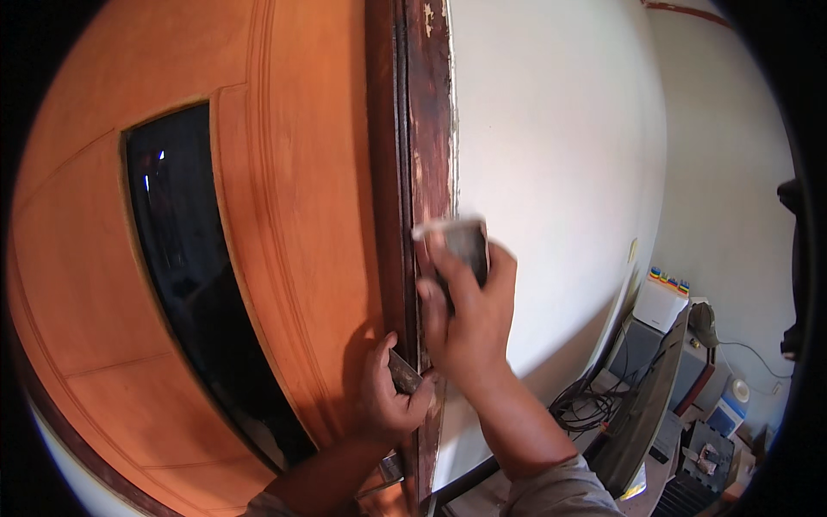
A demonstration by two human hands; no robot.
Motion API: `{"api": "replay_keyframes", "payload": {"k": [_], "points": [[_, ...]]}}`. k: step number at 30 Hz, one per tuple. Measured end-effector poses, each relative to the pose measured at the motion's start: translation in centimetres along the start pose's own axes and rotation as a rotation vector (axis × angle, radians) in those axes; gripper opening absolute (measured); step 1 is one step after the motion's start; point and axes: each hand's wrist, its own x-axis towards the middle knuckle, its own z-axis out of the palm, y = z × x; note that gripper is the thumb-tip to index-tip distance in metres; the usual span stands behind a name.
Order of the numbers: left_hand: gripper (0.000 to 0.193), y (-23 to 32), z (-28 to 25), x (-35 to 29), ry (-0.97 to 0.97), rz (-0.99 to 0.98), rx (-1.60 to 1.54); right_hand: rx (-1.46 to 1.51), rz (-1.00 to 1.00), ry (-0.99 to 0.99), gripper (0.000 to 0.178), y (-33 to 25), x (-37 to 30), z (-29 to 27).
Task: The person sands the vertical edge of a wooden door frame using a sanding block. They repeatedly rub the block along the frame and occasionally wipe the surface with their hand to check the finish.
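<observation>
A dark brown door frame [435, 164] with worn, chipped paint runs upright between an orange wooden door and a white wall. My right hand [474, 310] is closed round a flat rectangular grey piece with a pale edge [469, 246]. That edge lies across the frame, blurred, and I cannot tell whether it is a scraper or folded abrasive. Lower down, my left hand [396, 392] grips a small dark flat piece [403, 372] between thumb and fingers. It is beside the frame, close to the door's edge. The kind of this piece is unclear.
The orange door [310, 215] has a long dark glass panel [207, 258]. At the lower right stand a flat dark screen [642, 422], a white box with coloured tops [661, 302], coiled black cables [586, 405] and a white-and-blue bottle [732, 401].
</observation>
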Motion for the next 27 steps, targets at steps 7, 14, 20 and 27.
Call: {"api": "replay_keyframes", "payload": {"k": [7, 14, 20, 27], "points": [[0.079, 0.0, 0.5, -0.3, 0.022, -0.174, -0.165, -0.032, -0.129, 0.193, 0.038, 2.0, 11.1, 3.5], [0.081, -0.3, 0.6, -0.4, 0.049, -0.187, -0.157, 0.01, -0.029, 0.038, 0.05, 0.4, 2.0, 0.8], [0.079, -0.4, 0.7, -0.1, 0.08, -0.053, -0.006, -0.056, -0.111, 0.136, 0.041, 1.1, 8.2, 2.4], [0.078, 0.4, 0.6, -0.2, 0.029, -0.237, -0.219, -0.041, -0.098, 0.122, 0.042, 1.2, 9.2, 2.7]]}}
